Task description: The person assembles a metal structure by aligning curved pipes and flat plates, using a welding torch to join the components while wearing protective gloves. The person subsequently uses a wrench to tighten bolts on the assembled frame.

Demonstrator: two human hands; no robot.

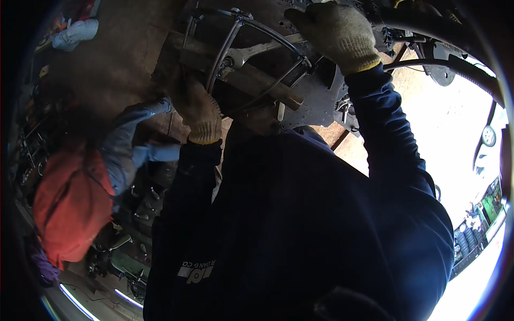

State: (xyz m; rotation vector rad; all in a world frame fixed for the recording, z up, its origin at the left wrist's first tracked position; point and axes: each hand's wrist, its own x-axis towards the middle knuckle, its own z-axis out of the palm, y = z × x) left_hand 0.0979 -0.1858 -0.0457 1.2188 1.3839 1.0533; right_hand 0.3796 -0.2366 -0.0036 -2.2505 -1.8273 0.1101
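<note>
A large metal wrench (261,49) lies across a round steel-rod frame (227,40), its ring end over a bolt or nut near the middle. My right hand (342,40), in a pale knit work glove with a yellow cuff, closes around the far end of the wrench, though its fingertips are partly out of sight. My left hand (201,109), in a matching soiled glove, is beside the left edge of the frame. Its fingers fade into dark shadow, so their grip is hidden. A flat rusty bar (267,88) runs beneath the wrench and the frame.
At left, another person in a red garment (75,198) and blue sleeves (120,142) works close by. Dark hoses (428,27) and metal machine parts (316,99) surround my right arm. A vehicle wheel (488,136) shows at the bright right side.
</note>
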